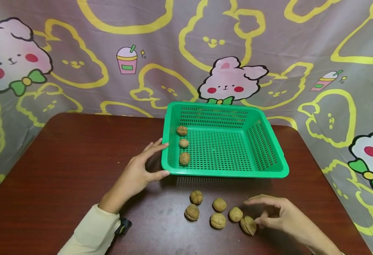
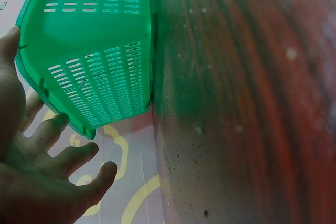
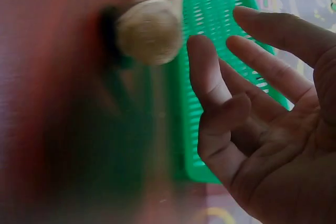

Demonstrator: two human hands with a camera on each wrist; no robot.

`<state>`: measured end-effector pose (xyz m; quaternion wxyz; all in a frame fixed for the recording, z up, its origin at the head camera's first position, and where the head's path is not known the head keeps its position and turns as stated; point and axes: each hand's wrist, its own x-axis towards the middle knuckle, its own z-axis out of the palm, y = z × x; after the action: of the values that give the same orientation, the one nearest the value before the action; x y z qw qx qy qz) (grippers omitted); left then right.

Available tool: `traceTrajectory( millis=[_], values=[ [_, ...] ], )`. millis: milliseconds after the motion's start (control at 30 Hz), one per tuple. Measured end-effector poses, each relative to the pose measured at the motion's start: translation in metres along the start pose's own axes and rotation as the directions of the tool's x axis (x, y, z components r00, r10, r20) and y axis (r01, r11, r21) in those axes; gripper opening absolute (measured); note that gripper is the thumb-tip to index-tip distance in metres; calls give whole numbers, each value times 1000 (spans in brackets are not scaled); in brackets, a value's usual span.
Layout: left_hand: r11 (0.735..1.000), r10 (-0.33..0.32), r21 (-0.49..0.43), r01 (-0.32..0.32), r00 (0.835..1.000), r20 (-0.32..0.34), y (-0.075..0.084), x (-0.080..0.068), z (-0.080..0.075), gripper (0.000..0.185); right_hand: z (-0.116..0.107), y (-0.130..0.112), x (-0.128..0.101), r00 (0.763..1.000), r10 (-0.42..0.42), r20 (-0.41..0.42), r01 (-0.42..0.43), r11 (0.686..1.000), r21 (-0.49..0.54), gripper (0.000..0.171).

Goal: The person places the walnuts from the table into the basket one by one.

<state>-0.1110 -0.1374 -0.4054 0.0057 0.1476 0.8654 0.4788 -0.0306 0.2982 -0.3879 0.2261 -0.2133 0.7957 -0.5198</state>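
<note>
A green plastic basket with slotted walls stands on the table, three walnuts lined up along its left side inside. My left hand is at the basket's left rim, its thumb by the front corner and the index finger on the side edge; the left wrist view shows the other fingers spread and loose. In front of the basket lie several more walnuts. My right hand hovers around the rightmost walnut, thumb right at its side, with nothing gripped; its fingers are parted and slightly bent.
The dark red-brown wooden table reaches back to a patterned curtain behind the basket. Beside the left cuff, a dark wrist strap shows.
</note>
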Motion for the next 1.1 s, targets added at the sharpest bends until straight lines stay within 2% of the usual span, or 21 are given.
traceTrajectory(
  millis=[133, 267, 433, 567, 700, 767, 933, 1100],
  values=[
    [1000, 2, 4, -2, 1000, 0, -1, 0, 0, 82, 6, 12, -6, 997, 79, 0, -79, 995, 60, 44],
    [1000, 3, 6, -3, 1000, 3, -1, 0, 0, 82, 12, 22, -8, 994, 109, -15, -107, 992, 73, 45],
    [1000, 6, 5, -6, 1000, 2, -1, 1, 0, 82, 20, 31, -9, 996, 72, -48, -69, 996, 50, 38],
    [1000, 5, -2, -5, 1000, 4, -1, 0, 0, 83, 23, 34, -8, 994, 34, -107, -38, 999, -37, 37],
    [1000, 5, -3, -5, 1000, 3, -1, 0, 0, 82, 24, 33, -6, 983, 70, -171, -90, 990, -109, 36],
    [1000, 8, -8, -8, 1000, 4, -1, 0, 0, 82, 23, 32, -5, 979, 82, -184, -104, 988, -113, 34],
    [1000, 8, -21, -8, 1000, 4, 0, 0, 0, 83, 19, 25, -3, 985, 59, -161, -69, 996, -58, 35],
    [1000, 6, -14, -6, 1000, 7, -1, 0, -1, 82, 12, 6, 1, 991, 42, -129, -42, 999, 1, 37]
  ],
)
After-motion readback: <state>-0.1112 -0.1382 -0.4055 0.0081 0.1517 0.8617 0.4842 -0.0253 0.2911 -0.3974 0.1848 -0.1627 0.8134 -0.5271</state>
